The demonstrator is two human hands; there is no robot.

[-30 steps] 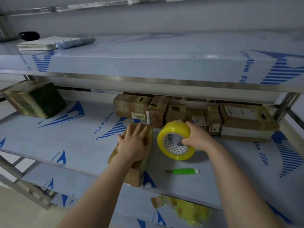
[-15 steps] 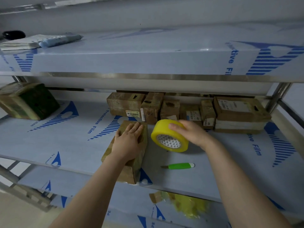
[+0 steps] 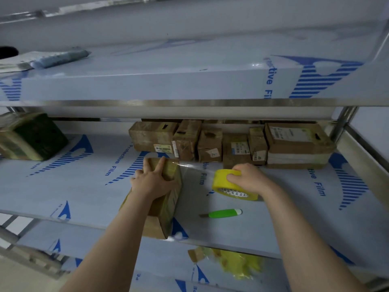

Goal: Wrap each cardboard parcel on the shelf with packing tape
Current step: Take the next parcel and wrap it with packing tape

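Head view: our left hand (image 3: 154,182) presses flat, fingers straight, on the parcel (image 3: 168,209) at the shelf's (image 3: 84,186) front edge. Our right hand (image 3: 248,179) grips the roll (image 3: 223,182), a clear strip (image 3: 193,167) stretched between. We should pull it taut and low. A knife (image 3: 223,213) lies near; boxes (image 3: 210,144) crowd behind.

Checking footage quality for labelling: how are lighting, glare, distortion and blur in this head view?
Head view: dim, bluish light; the wide angle bows the upper shelf edge; faint glare on the clear tape strip stretched from the parcel to the yellow tape roll; the yellow scraps on the lower shelf look smeared.
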